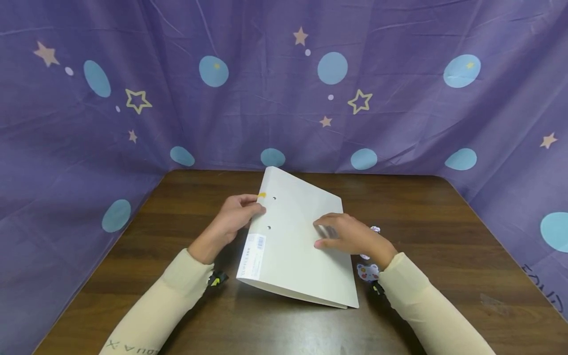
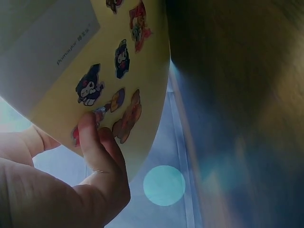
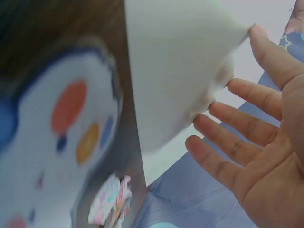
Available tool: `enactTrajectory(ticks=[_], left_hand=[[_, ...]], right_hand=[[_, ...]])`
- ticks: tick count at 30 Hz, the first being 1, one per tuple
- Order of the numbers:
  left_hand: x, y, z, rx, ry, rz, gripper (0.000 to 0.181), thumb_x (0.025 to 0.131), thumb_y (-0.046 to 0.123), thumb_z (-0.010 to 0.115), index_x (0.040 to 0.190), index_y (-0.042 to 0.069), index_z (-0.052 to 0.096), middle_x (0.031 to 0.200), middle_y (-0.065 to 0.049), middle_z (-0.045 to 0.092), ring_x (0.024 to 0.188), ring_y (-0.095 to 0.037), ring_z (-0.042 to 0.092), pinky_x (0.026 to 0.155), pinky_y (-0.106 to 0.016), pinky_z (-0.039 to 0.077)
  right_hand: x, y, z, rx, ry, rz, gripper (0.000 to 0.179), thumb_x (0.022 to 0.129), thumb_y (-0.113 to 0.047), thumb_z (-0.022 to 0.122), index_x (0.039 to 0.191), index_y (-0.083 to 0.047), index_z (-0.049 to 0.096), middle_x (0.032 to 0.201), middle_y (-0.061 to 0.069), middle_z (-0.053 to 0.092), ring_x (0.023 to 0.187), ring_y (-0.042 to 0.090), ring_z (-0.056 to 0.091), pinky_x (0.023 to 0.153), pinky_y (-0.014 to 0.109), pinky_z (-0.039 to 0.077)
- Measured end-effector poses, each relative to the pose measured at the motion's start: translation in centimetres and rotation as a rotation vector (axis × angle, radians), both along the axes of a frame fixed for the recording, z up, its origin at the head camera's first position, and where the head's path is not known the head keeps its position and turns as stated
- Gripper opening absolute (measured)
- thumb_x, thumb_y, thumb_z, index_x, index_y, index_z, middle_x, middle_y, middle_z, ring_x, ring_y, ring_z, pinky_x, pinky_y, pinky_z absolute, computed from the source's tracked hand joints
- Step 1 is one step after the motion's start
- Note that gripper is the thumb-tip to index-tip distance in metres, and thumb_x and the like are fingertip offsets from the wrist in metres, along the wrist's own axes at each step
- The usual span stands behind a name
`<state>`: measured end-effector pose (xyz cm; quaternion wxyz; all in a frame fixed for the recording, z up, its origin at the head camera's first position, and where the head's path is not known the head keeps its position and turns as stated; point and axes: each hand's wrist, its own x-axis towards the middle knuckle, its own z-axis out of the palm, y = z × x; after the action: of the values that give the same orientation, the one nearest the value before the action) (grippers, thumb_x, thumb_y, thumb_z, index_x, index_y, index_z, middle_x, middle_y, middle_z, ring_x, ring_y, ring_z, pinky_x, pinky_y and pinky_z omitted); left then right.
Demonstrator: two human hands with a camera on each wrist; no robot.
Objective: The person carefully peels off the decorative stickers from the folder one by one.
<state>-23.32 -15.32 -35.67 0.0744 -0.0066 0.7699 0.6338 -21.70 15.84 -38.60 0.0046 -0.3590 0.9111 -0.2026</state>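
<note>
A white ring binder [image 1: 293, 266] is tilted up off the tabletop, two small holes and a label [image 1: 256, 256] near its spine. At the spine, my left hand [image 1: 228, 219] grips the binder, with the thumb on the near cover and the fingers wrapped behind. In the left wrist view, cartoon stickers [image 2: 121, 59] dot the binder's other side, and fingers [image 2: 90, 135] press among them. On the near cover, my right hand [image 1: 352, 239] rests its fingertips; the right wrist view shows its fingers [image 3: 228, 142] spread and fairly straight against the surface.
The brown wooden table [image 1: 443, 236] stretches around the binder. A bear-shaped sticker [image 1: 367, 272] and a few smaller cutouts [image 1: 375, 229] lie by my right wrist. A purple curtain [image 1: 266, 133] with stars and blue ovals hangs behind the table and along its sides.
</note>
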Motion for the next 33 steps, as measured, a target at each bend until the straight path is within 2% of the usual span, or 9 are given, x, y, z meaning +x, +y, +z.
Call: enactTrajectory(ticks=[4, 6, 12, 16, 19, 23, 27, 33], left_hand=[[0.1, 0.0, 0.2, 0.006, -0.010, -0.033, 0.057, 0.092, 0.012, 0.068, 0.144, -0.002, 0.052, 0.124, -0.022, 0.065, 0.089, -0.023, 0.071, 0.072, -0.031, 0.060], [0.2, 0.0, 0.4, 0.038, -0.026, -0.055, 0.059, 0.092, 0.013, 0.068, 0.147, -0.001, 0.049, 0.125, -0.022, 0.065, 0.090, -0.023, 0.071, 0.074, -0.032, 0.060], [0.6, 0.0, 0.9, 0.250, -0.102, -0.095, 0.057, 0.095, 0.007, 0.063, 0.148, -0.006, 0.046, 0.130, -0.020, 0.065, 0.097, -0.018, 0.069, 0.081, -0.028, 0.058], [0.8, 0.2, 1.1, 0.341, -0.119, -0.090, 0.049, 0.096, 0.003, 0.061, 0.141, -0.013, 0.050, 0.121, -0.016, 0.069, 0.099, -0.018, 0.068, 0.083, -0.028, 0.058], [1.2, 0.4, 1.2, 0.343, -0.119, -0.093, 0.046, 0.096, 0.004, 0.062, 0.137, -0.015, 0.054, 0.116, -0.015, 0.071, 0.098, -0.020, 0.068, 0.082, -0.028, 0.058], [1.7, 0.6, 1.5, 0.300, -0.117, -0.127, 0.047, 0.096, 0.010, 0.064, 0.138, -0.009, 0.056, 0.119, -0.017, 0.071, 0.096, -0.022, 0.070, 0.081, -0.033, 0.059], [2.1, 0.8, 1.7, 0.272, -0.095, -0.164, 0.052, 0.096, 0.011, 0.065, 0.144, -0.003, 0.052, 0.125, -0.020, 0.068, 0.096, -0.023, 0.071, 0.080, -0.037, 0.061], [2.5, 1.1, 1.9, 0.247, -0.069, -0.179, 0.062, 0.094, 0.011, 0.067, 0.151, 0.004, 0.045, 0.126, -0.022, 0.065, 0.092, -0.025, 0.072, 0.076, -0.040, 0.062]], right_hand=[[0.1, -0.6, -0.1, 0.011, -0.007, -0.011, 0.057, 0.093, -0.042, 0.075, 0.134, -0.002, 0.065, 0.135, 0.013, 0.065, 0.129, 0.031, 0.058, 0.110, 0.048, 0.045], [0.1, -0.8, -0.2, 0.011, -0.009, -0.018, 0.057, 0.093, -0.040, 0.076, 0.134, -0.002, 0.065, 0.135, 0.013, 0.065, 0.129, 0.030, 0.058, 0.111, 0.047, 0.045], [0.1, -0.8, -0.5, -0.002, -0.030, -0.038, 0.058, 0.094, -0.041, 0.075, 0.136, -0.002, 0.064, 0.137, 0.012, 0.064, 0.132, 0.031, 0.056, 0.112, 0.048, 0.044], [-0.2, -0.8, -0.7, -0.008, -0.036, -0.041, 0.058, 0.095, -0.040, 0.073, 0.137, -0.001, 0.062, 0.139, 0.014, 0.063, 0.134, 0.032, 0.055, 0.113, 0.048, 0.042], [-0.3, -1.0, -0.7, -0.004, -0.039, -0.047, 0.057, 0.096, -0.039, 0.072, 0.138, -0.001, 0.061, 0.139, 0.015, 0.062, 0.134, 0.032, 0.054, 0.114, 0.048, 0.042], [-0.3, -1.2, -0.5, 0.011, -0.043, -0.063, 0.058, 0.096, -0.038, 0.073, 0.138, 0.000, 0.061, 0.139, 0.016, 0.062, 0.133, 0.034, 0.054, 0.113, 0.049, 0.042], [-0.4, -1.5, -0.2, 0.013, -0.048, -0.077, 0.058, 0.095, -0.037, 0.074, 0.137, 0.000, 0.061, 0.137, 0.016, 0.063, 0.132, 0.034, 0.055, 0.112, 0.049, 0.043], [-0.8, -1.8, 0.4, 0.034, -0.038, -0.079, 0.058, 0.093, -0.036, 0.076, 0.135, 0.000, 0.062, 0.134, 0.014, 0.065, 0.128, 0.032, 0.058, 0.110, 0.047, 0.045]])
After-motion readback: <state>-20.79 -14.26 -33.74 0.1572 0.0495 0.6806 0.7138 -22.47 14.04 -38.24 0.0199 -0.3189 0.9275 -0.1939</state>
